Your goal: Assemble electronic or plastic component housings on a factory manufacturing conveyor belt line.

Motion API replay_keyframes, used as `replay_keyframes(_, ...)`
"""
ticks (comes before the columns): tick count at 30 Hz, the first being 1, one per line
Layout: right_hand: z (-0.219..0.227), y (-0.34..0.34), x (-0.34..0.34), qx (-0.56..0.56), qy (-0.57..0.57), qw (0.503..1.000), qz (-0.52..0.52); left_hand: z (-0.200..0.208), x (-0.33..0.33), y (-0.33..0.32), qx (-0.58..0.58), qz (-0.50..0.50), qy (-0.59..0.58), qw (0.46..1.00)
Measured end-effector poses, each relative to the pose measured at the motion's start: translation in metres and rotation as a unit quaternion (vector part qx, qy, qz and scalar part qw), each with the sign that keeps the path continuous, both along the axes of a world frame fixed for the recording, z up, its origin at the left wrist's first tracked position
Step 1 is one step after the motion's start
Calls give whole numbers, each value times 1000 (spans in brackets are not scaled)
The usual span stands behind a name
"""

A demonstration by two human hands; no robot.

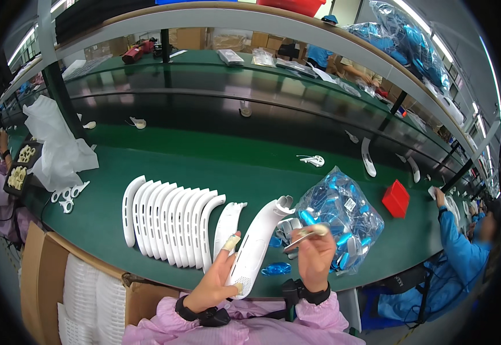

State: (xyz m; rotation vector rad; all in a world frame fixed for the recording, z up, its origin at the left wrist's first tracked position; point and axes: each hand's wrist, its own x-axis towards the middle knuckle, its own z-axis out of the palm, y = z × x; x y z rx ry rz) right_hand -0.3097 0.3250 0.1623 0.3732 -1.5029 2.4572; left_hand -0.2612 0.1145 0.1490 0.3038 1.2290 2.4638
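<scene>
My left hand (215,284) grips the lower end of a long curved white plastic shell (262,241), tilted so its forked end points up and to the right. Pale finger covers sit on some of my fingertips. Pinched in my right hand (316,259) is a small flat silvery piece (294,246), just right of the shell and apart from it; its exact kind is unclear. Behind my left fingers lies another white shell part (227,224). Beside my right hand, a clear plastic bag (354,213) holds several shiny blue-wrapped parts, and a blue-wrapped piece (276,268) lies on the table.
A row of white curved shells (164,224) stands at left, above a cardboard box (35,276) of white parts. White ring-shaped parts (68,195) lie further left. A red bin (396,199) stands right. Beyond runs a dark conveyor (204,106). Co-workers sit on both sides.
</scene>
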Motion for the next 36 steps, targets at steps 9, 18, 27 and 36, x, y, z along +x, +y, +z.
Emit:
replay_keyframes(9, 9, -9, 7, 267, -78, 951, 136, 0, -1, 6, 25, -8, -1, 1000)
replay_keyframes(18, 17, -8, 6, 395, -20, 913, 100, -5, -2, 9, 68, -5, -51, 996)
replay_keyframes(27, 21, -15, 16, 396, -47, 912, 97, -8, -3, 15, 91, 6, -69, 993)
replay_keyframes(36, 5, -15, 6, 465, 125, 876, 36, -8, -5, 14, 53, 21, -82, 995)
